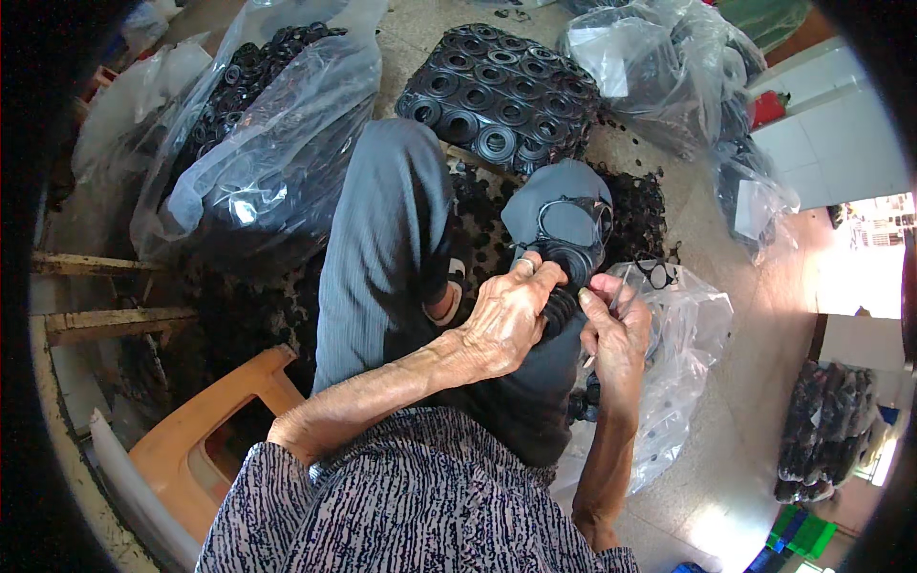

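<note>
Over the right knee [559,186], one left hand [506,313] and one right hand [616,327] meet at one black rubber piece [571,262].
The left grips it with curled fingers; the right's thumb and fingertips stand narrow at its edge, their exact hold unclear. Beyond lies one block of black rings [497,91]; at left, one clear bag [287,143] and one orange chair [170,454].

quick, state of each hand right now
Left hand: closed, holding black rings.
Right hand: curled close beside the rings; what it grips, if anything, cannot be told.
</note>
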### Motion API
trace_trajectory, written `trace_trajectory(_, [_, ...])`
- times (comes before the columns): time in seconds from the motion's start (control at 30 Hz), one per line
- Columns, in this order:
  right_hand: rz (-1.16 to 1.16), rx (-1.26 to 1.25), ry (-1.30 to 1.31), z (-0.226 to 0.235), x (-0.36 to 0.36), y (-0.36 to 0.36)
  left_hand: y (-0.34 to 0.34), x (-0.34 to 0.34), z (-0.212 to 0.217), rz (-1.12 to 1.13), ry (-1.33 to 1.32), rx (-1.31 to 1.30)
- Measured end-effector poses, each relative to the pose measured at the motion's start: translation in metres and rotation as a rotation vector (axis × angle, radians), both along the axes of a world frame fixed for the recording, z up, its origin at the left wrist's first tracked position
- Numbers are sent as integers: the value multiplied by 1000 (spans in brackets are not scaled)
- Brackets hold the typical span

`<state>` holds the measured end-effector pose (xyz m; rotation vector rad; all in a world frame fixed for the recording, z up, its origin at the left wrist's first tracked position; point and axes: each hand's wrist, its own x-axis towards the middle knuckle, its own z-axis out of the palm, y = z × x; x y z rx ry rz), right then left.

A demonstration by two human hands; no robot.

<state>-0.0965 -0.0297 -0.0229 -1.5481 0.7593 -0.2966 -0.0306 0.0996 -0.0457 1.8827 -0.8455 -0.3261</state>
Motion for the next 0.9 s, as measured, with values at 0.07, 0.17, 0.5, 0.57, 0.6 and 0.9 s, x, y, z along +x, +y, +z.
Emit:
trace_trajectory(0.07, [26,-40,49,-1,-1,-1,-1,0,2,-4,0,-2])
trace_trajectory(0.17, [53,42,-68,-5,-1,0,-1,2,3,-4,19,25])
trace_trajectory(0.5, [-63,-851,-83,-39,18,-1,-5,2,-6,41,15,-1])
trace_trajectory(0.57, [-84,-751,-4,-47,21,-8,-8,3,-8,22,-21,-43])
trace_trajectory(0.6, [-92,-772,10,-50,23,-11,-10,3,-8,27,-25,-59])
trace_trajectory(0.9, [-113,-886,300,-36,39,-44,3,4,-14,6,37,-61])
